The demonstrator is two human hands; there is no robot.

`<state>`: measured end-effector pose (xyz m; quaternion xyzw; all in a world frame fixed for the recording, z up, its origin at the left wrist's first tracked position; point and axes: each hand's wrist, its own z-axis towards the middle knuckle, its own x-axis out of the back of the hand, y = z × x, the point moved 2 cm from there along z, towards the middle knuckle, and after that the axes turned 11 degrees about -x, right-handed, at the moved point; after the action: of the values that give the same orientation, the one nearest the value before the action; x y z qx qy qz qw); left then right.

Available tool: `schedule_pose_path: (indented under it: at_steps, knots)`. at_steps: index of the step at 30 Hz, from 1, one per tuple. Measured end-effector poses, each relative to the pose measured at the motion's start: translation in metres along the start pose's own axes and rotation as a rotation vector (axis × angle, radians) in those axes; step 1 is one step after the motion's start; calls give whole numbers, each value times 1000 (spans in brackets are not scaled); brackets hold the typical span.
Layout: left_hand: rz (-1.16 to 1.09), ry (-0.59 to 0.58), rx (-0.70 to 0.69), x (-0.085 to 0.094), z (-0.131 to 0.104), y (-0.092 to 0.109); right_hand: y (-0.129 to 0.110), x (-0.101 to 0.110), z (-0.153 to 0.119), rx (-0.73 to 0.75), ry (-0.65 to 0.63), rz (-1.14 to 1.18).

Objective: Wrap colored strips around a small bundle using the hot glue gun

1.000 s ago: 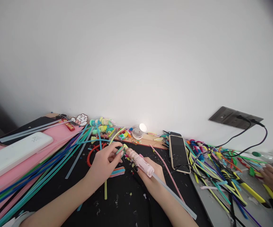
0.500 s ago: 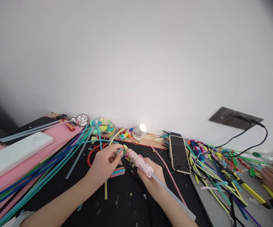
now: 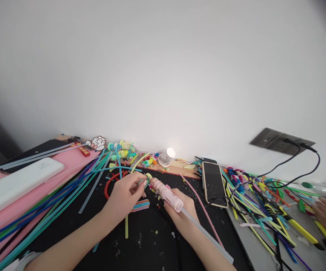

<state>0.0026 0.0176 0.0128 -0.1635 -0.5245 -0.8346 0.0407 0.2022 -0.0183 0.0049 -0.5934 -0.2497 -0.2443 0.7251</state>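
"Anything new over there, against the white wall?"

"Hardly. The black surface looks just as it did a second ago, and the long fuzzy stems on the left haven't stirred."

"And the two hands?"

"The left hand and the right hand keep almost the same pose. To my mind that means a careful, steady stage of the work, with nothing let go."

"What has the right one got?"

"A pink glue gun. That grip is closed around its body, with a clear glue stick jutting back over the forearm. A phone lies apart, past that hand, and a white cup sits closer to the wall."

"And the smallest thing?"

"A small yellow-green piece, right in the left grip. Finger and thumb are pinched nearly together on it, its yellow end showing at the fingertips, just beside the crusted muzzle. The fingers hide most of it from here, so I can't tell whether piece and muzzle touch."
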Motion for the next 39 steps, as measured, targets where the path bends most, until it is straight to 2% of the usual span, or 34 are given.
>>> schedule_pose_path:
  at_steps: [30, 39]
  knots:
    - [35, 16, -61, 0, -2, -3, -4, 1, -2, -8, 6, -21]
    - [6, 43, -16, 0, -2, -5, -1, 0, -1, 11, 27, -28]
